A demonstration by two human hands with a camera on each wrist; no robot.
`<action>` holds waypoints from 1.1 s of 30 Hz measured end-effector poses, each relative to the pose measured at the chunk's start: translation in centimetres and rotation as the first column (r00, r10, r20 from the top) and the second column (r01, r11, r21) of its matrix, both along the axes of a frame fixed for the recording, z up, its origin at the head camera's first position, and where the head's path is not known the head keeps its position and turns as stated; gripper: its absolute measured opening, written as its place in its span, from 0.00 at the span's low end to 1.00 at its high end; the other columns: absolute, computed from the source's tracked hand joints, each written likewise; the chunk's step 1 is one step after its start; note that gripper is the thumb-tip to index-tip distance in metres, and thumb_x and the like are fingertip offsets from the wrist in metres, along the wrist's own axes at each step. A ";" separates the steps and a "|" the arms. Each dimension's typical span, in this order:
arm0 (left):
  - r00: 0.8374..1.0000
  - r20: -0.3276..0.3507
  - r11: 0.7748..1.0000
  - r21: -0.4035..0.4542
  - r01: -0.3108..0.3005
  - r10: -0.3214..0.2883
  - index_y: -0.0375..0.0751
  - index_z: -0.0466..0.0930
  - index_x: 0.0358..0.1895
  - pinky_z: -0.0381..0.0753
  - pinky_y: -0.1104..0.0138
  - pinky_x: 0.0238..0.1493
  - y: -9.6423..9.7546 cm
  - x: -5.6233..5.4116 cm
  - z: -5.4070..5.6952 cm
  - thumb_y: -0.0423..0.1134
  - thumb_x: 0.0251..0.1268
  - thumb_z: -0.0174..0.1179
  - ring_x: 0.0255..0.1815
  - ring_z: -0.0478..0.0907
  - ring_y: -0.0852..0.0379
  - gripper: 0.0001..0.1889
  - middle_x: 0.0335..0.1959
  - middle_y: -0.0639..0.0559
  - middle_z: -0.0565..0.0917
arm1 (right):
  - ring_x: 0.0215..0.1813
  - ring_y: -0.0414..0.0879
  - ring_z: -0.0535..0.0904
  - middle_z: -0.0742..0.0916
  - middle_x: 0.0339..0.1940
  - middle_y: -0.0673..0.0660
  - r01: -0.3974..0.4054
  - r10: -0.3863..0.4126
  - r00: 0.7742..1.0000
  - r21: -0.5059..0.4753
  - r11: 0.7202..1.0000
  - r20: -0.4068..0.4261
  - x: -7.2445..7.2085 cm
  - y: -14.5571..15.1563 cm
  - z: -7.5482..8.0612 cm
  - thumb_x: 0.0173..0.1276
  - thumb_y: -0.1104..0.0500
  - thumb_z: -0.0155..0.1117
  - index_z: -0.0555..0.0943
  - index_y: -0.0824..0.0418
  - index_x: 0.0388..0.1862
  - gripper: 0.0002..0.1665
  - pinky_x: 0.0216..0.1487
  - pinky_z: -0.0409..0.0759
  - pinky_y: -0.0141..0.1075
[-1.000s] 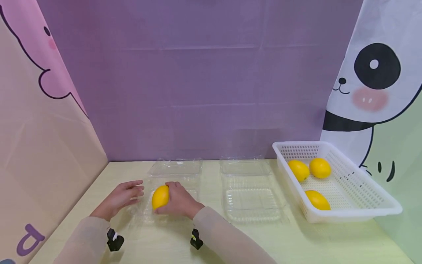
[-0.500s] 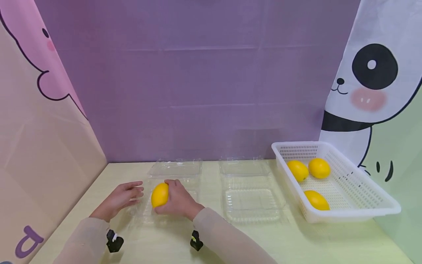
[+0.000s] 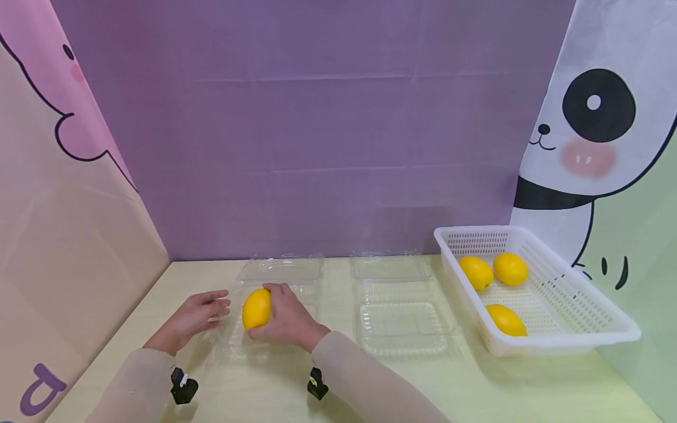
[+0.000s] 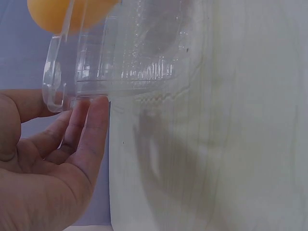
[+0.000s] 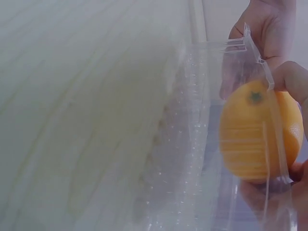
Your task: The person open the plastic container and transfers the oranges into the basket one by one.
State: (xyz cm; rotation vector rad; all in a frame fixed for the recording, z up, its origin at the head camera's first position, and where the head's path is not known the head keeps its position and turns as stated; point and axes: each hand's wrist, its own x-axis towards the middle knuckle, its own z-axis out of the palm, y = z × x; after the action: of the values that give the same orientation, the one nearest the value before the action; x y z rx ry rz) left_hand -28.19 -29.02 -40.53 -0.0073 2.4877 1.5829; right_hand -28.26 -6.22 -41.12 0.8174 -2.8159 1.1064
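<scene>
My right hand grips a yellow lemon, fingers over its top and thumb low on its near side. The lemon is over the left clear plastic clamshell box, whose lid stands open at the back. In the right wrist view the lemon, with a green stem end, shows partly through the box's clear wall and partly past its rim. My left hand is beside the box's left end, fingers loosely extended. In the left wrist view those fingertips are right at the box's end wall.
A second clear clamshell box lies open to the right. Beyond it stands a white perforated basket with three lemons inside. A purple backdrop rises behind the table, and printed cloths flank it.
The right hand has risen slightly with the lemon in it. The left hand has stayed in place; the head view has shifted a little.
</scene>
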 end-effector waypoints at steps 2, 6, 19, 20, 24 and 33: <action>1.000 -0.001 1.000 0.001 0.000 0.000 0.22 0.51 0.75 0.77 0.51 0.61 0.0 -0.1 0.0 0.37 0.79 0.46 0.68 0.67 0.32 0.30 0.71 0.23 0.61 | 0.48 0.39 0.74 0.75 0.61 0.54 -0.006 0.006 1.000 0.010 1.000 -0.018 0.0 0.1 0.2 0.51 0.45 0.79 0.65 0.60 0.73 0.53 0.53 0.77 0.28; 1.000 0.001 1.000 -0.001 0.000 0.000 0.21 0.51 0.75 0.77 0.50 0.61 0.0 -0.1 0.0 0.37 0.79 0.46 0.68 0.67 0.32 0.30 0.71 0.23 0.61 | 0.49 0.39 0.74 0.75 0.60 0.54 -0.017 0.019 0.999 0.026 1.000 -0.049 0.2 0.4 0.9 0.52 0.45 0.79 0.65 0.61 0.72 0.53 0.54 0.77 0.28; 1.000 0.005 1.000 -0.014 -0.019 0.019 0.22 0.52 0.75 0.76 0.50 0.62 0.1 0.2 0.0 0.38 0.79 0.47 0.68 0.68 0.32 0.30 0.71 0.24 0.62 | 0.51 0.41 0.74 0.75 0.61 0.56 -0.047 0.052 0.992 0.047 0.998 -0.116 0.2 1.7 2.1 0.52 0.46 0.78 0.65 0.62 0.72 0.53 0.54 0.76 0.27; 1.000 0.005 1.000 -0.014 -0.020 0.020 0.22 0.52 0.75 0.75 0.50 0.62 0.2 0.2 0.0 0.38 0.79 0.47 0.68 0.67 0.32 0.30 0.71 0.24 0.62 | 0.52 0.41 0.74 0.75 0.61 0.56 -0.045 0.051 0.992 0.052 0.998 -0.119 0.2 1.8 2.1 0.52 0.46 0.78 0.65 0.62 0.72 0.53 0.54 0.76 0.27; 1.000 0.001 1.000 -0.010 -0.019 0.019 0.22 0.52 0.75 0.75 0.50 0.62 0.2 0.2 0.1 0.38 0.79 0.47 0.68 0.67 0.32 0.30 0.71 0.24 0.62 | 0.52 0.41 0.74 0.75 0.62 0.56 -0.040 0.046 0.993 0.056 0.998 -0.110 0.1 2.3 2.2 0.52 0.46 0.78 0.65 0.61 0.73 0.53 0.55 0.76 0.28; 1.000 0.000 1.000 0.009 -0.006 0.006 0.22 0.52 0.75 0.76 0.51 0.62 0.2 0.0 0.0 0.37 0.79 0.47 0.69 0.67 0.33 0.30 0.72 0.24 0.62 | 0.54 0.45 0.74 0.75 0.62 0.57 -0.059 0.066 0.986 0.055 0.997 -0.150 0.0 4.3 2.8 0.53 0.49 0.78 0.65 0.63 0.72 0.52 0.55 0.77 0.30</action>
State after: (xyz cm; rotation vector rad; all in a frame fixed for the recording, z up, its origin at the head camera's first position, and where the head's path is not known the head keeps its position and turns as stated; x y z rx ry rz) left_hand -28.18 -28.82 -40.49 -0.0129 2.4830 1.5962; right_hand -28.29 -1.97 -38.27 0.9566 -2.7200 0.9400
